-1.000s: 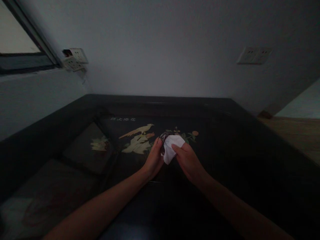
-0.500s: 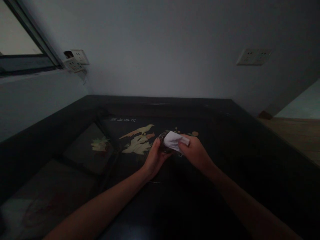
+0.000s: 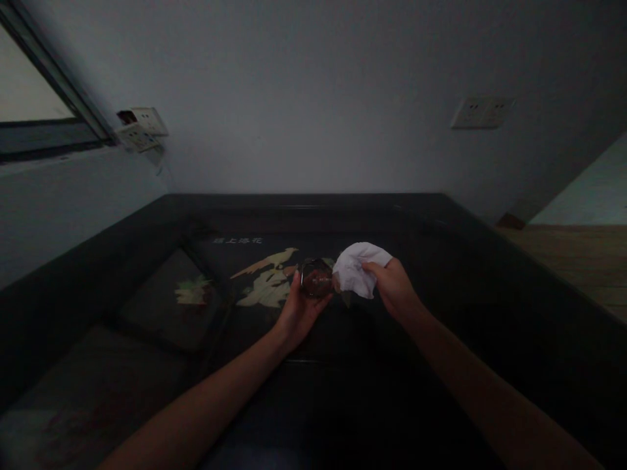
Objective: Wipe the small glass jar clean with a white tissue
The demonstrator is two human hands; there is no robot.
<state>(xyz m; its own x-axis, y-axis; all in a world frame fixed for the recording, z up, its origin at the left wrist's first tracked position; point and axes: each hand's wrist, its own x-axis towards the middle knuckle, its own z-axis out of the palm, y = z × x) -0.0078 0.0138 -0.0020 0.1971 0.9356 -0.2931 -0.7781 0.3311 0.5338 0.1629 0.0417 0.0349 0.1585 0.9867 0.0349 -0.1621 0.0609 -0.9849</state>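
Note:
In my left hand [image 3: 300, 314] is a clear glass [image 3: 316, 279], tilted so that its round rim and inside face me. My fingers and thumb wrap round its lower left side. To the right, my right hand [image 3: 396, 287] pinches a crumpled white cloth [image 3: 361, 269] between thumb and fingers. The cloth hangs spread out just right of the glass; whether its edge touches the glass I cannot tell. Both hands are above a dark tabletop [image 3: 313, 385] with a bird-and-flower picture.
The pale bird design [image 3: 267, 287] lies behind my left hand. A power socket [image 3: 482, 113] is on the wall at right, and more sockets [image 3: 147, 124] are by the window [image 3: 34, 85] at left. Wooden flooring [image 3: 578, 254] shows beyond the table's right edge.
The white cloth has come away from the glass to the right and spread wider. My right hand has moved right with it. The mouth of the glass now shows.

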